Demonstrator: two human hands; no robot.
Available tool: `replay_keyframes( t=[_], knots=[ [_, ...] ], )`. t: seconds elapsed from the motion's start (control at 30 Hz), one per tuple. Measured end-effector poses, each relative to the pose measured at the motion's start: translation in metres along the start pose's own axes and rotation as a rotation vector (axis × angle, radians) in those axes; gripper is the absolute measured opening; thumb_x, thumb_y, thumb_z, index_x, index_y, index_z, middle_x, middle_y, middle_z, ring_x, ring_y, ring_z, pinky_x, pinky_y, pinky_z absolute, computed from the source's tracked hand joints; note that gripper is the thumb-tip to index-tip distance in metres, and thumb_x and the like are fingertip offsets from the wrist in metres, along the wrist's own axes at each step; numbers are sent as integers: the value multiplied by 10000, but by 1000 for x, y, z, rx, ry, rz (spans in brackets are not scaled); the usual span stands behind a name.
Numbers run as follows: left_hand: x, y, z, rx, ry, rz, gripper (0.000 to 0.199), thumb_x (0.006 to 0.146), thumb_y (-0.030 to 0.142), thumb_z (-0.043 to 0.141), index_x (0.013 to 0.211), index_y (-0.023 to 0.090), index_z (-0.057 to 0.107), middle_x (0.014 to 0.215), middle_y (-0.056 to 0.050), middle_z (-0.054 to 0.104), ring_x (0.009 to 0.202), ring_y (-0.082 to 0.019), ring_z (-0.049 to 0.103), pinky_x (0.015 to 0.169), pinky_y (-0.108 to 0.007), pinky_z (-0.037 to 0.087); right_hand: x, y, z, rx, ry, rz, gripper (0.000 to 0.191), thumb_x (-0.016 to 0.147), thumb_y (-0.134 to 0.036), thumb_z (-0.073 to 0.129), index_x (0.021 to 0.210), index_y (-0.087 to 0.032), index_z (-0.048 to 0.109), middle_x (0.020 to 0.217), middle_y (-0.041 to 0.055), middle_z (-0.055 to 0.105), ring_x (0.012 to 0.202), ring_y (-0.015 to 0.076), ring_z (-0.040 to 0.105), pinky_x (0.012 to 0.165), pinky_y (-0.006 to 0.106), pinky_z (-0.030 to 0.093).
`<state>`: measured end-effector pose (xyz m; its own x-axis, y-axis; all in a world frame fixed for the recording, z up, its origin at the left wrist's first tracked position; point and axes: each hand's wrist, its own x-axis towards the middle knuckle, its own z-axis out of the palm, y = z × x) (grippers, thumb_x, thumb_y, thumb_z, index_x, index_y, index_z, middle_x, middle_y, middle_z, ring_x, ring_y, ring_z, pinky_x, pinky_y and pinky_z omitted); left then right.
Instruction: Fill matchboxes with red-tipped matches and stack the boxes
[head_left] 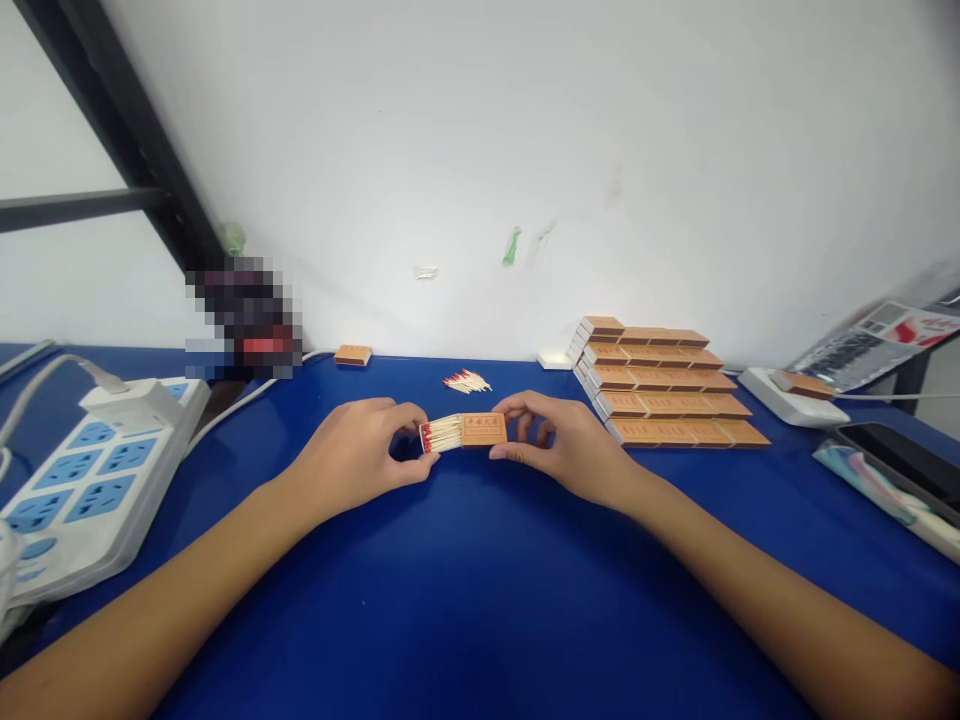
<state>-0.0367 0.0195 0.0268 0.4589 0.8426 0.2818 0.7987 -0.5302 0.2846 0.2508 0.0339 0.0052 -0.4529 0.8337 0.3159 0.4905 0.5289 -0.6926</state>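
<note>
Between my two hands is a matchbox [484, 430] with an orange-brown sleeve, its tray [444, 435] slid out to the left and full of red-tipped matches. My left hand [367, 450] pinches the outer end of the tray between thumb and fingers. The right end of the sleeve is gripped by my right hand [562, 445], thumb below and fingers above. Just behind the box, a small pile of loose matches [466, 381] lies on the blue table [480, 600].
Stacked matchboxes [667, 405] form stepped rows at the back right. Another matchbox [352, 355] lies at the back left. A power strip [112, 480] with cables is at the left. On the right are a white adapter [787, 400] with a matchbox on it, and a phone [900, 460].
</note>
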Motion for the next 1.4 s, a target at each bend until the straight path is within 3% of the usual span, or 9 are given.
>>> replay_keyframes(
  t=[0.53,0.67,0.83,0.97,1.07,1.17,1.27,1.33,1.4],
  knots=[
    [5,-2,-2,-522,-8,-33,326,820,409,845,1101,248,806,901,16,760,763,-127,649,670,-221,497,-2,-10,-2,31,17,-32,425,817,-510,859,1112,-227,741,901,1,738,672,114,601,603,250,477],
    [4,5,-3,-664,-44,-79,419,726,440,926,1080,244,814,833,20,763,701,-120,629,673,-235,497,-5,-21,2,89,-8,-31,442,803,-508,870,1144,-253,753,928,-6,754,708,117,622,633,248,496],
    [-1,18,-7,-848,-221,-75,651,498,387,1034,1076,207,794,736,30,741,678,-132,618,660,-243,479,-12,-40,9,273,-164,-40,420,777,-478,894,1135,-290,778,985,-27,781,748,116,640,665,239,508],
    [-2,23,-9,-870,-293,-82,656,459,424,1038,1023,193,795,711,33,713,659,-129,583,632,-246,464,-17,-47,12,320,-193,-51,433,764,-477,903,1125,-276,774,1015,-20,786,726,111,635,665,235,519],
    [-1,18,-5,-768,-222,-80,676,532,483,1008,1109,213,783,746,30,712,673,-134,583,644,-251,483,-13,-40,9,171,-144,-77,461,787,-519,877,1153,-267,752,999,4,763,749,131,652,663,250,525],
    [-2,12,2,-585,-113,-48,624,668,550,933,1180,237,764,848,16,729,689,-132,592,662,-259,513,-5,-26,-15,-116,-21,-126,458,859,-554,810,1198,-258,723,984,40,738,796,174,663,684,298,523],
    [-4,7,7,-387,-62,5,490,853,589,779,1211,256,752,909,3,739,718,-139,630,693,-274,530,-4,-8,-74,-398,74,-34,446,842,-617,799,1100,-258,744,887,46,730,740,209,648,658,349,497],
    [-5,6,8,-268,-43,46,428,929,568,700,1217,256,750,903,0,738,734,-147,651,699,-280,528,-14,6,-124,-513,259,76,475,796,-689,797,979,-253,754,822,59,718,697,225,631,648,378,487],
    [-7,6,9,-187,-34,95,379,967,520,663,1218,249,747,902,-3,740,757,-156,670,704,-282,526,-31,23,-168,-599,537,136,489,820,-711,757,1011,-261,752,789,86,710,697,238,632,633,386,467]
  ],
)
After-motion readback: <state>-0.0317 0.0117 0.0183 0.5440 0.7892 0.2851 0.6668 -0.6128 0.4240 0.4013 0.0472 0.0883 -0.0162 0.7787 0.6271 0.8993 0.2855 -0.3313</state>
